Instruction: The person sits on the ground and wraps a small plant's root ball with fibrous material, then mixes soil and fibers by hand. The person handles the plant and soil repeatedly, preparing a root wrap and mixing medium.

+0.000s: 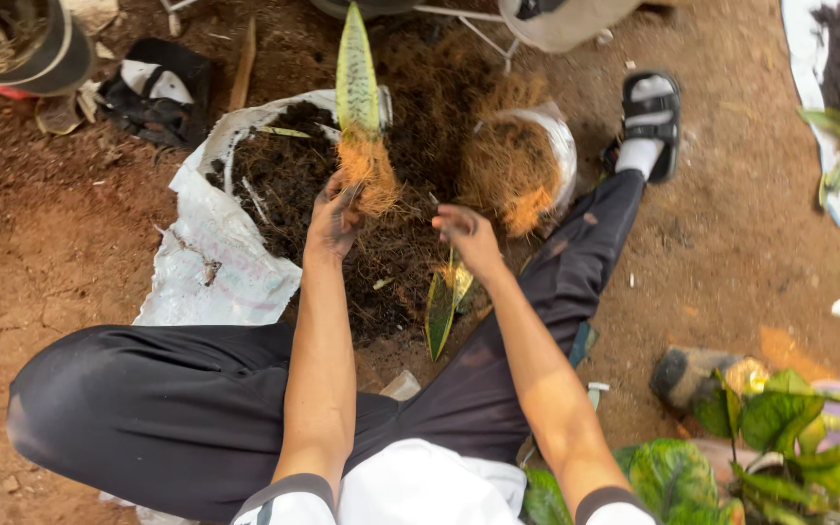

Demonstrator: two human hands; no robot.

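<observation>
Bare earth underfoot; left hand (334, 216) grips snake plant cutting (358, 87) by its roots, right hand (469, 236) loose, empty; keep that leaf upright.

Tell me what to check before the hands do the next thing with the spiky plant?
1. Left hand has a grip on the snake plant cutting at its roots: ok.
2. Cutting held upright: ok.
3. Right hand free: cannot tell; a second leaf hangs just below it.
4. Dark soil mix on the white sack close to both hands: ok.
5. Bag of brown fibre close by: ok.
</observation>
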